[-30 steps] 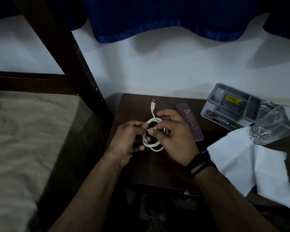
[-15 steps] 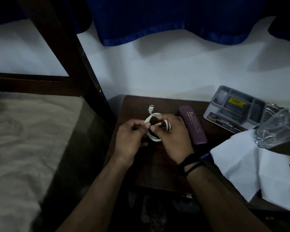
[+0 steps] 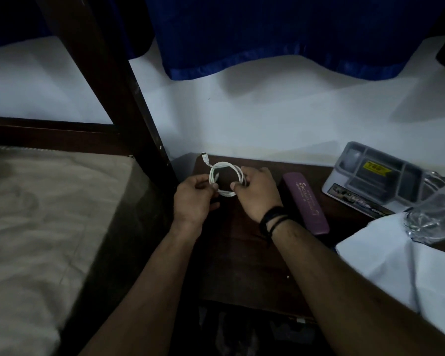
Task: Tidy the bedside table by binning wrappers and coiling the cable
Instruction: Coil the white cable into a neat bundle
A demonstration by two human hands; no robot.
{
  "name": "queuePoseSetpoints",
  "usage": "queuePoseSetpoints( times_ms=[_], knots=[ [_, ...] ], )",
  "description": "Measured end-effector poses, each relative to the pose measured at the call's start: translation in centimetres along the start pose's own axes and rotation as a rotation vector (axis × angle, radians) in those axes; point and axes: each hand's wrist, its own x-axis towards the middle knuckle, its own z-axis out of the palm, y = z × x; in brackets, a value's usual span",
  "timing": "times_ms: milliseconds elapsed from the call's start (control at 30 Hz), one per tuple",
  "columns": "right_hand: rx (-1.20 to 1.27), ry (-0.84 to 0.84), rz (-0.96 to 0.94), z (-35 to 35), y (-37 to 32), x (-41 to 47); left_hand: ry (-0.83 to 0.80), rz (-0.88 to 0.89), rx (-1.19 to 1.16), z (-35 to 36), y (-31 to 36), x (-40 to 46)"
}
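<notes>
Now both hands hold the white cable (image 3: 225, 179) as a round coil over the tabletop's (image 3: 244, 255) far left corner.

Left hand (image 3: 194, 201) pinches the coil's left side; right hand (image 3: 257, 192) curls its fingers around the right side. The ring faces up toward the viewer, and its free plug end (image 3: 205, 158) sticks out up and left, toward the wall. A purple case (image 3: 306, 201) lies just right of the right hand.

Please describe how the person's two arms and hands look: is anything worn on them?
Both forearms are bare, no sleeves visible. The right hand has a black band and a thinner black cord at its wrist. The left hand and its wrist carry nothing. No rings can be seen.
</notes>
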Motion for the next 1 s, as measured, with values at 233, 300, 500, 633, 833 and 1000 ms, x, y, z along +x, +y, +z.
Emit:
queuePoseSetpoints(
  times_ms=[233, 300, 500, 633, 833, 1000],
  knots=[
    [-0.03, 0.044, 0.012, 0.7, 0.3, 0.6, -0.024, 0.049, 0.143, -0.3, -0.3, 0.5],
    [-0.024, 0.059, -0.001, 0.9, 0.5, 0.3, -0.021, 0.06, 0.172, -0.3, -0.2, 0.4],
    [0.043, 0.14, 0.013, 0.6, 0.4, -0.8, 0.044, 0.087, 0.254, -0.8, 0.3, -0.2],
    [0.053, 0.178, -0.011, 0.3, 0.0, -2.3, 0.07, 0.179, 0.361, -1.1, 1.0, -1.5],
    [0.008, 0.192, -0.065, -1.1, -0.8, -6.2, 0.016, 0.285, 0.536, -1.2, 1.0, -5.4],
    [-0.047, 0.24, -0.105, -3.9, -1.1, -10.6, -0.078, 0.397, 0.651, 0.5, 2.3, -11.1]
  ],
)
